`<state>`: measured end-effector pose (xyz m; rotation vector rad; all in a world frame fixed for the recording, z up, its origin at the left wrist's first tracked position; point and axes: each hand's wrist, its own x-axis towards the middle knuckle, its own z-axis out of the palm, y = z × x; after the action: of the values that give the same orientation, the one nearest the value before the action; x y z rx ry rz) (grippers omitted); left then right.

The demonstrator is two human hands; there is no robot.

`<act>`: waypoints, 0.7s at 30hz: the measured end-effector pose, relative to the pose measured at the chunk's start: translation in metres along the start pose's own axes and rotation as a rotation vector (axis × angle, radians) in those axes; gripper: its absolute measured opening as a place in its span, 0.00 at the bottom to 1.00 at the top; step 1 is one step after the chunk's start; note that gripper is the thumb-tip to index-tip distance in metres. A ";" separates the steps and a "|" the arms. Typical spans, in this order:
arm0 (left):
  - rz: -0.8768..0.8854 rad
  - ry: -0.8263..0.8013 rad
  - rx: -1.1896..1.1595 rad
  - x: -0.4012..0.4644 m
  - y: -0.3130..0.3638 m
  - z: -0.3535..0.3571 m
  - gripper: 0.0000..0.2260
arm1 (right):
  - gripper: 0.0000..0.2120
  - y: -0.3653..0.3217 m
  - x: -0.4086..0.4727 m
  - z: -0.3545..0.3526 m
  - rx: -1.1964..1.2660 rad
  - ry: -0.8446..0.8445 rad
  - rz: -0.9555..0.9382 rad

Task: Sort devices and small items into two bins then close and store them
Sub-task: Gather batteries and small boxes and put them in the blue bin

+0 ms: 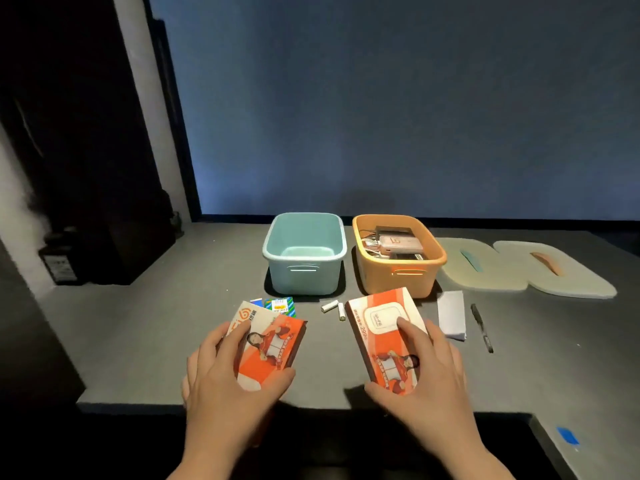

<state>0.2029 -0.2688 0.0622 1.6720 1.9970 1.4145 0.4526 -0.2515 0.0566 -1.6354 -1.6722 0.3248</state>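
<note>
a person's two hands each grip an orange-and-white device box over the near edge of a dark grey worktop [138, 341]. the left hand [221, 386] curls round the left box [268, 344], thumb under its near end. the right hand [426, 375] curls round the right box [384, 337], fingers on top. behind them stand a teal bin [304, 254], bare inside, and just beside it an orange bin [398, 258] holding devices and cables. two pale lids [526, 268] lie to the right. two white batteries [334, 308], small cards [277, 304], folded paper [452, 315] and a black pen [481, 327] lie between bins and hands.
</note>
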 end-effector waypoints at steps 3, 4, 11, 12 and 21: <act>-0.001 0.030 0.020 0.059 0.001 0.033 0.38 | 0.46 0.010 0.065 0.019 0.021 -0.020 -0.029; 0.004 0.034 0.038 0.081 0.003 0.043 0.38 | 0.46 0.012 0.086 0.023 0.023 -0.017 -0.038; -0.030 0.093 0.070 0.181 -0.006 0.094 0.40 | 0.45 0.012 0.203 0.066 0.035 -0.061 -0.065; -0.047 0.080 0.072 0.186 -0.012 0.100 0.40 | 0.45 0.009 0.212 0.074 0.035 -0.090 -0.073; -0.037 0.136 0.045 0.298 -0.039 0.106 0.37 | 0.43 -0.028 0.323 0.102 0.093 -0.098 -0.156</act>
<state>0.1408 0.0413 0.1002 1.5869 2.1354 1.5187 0.4000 0.0793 0.1141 -1.4323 -1.8186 0.4039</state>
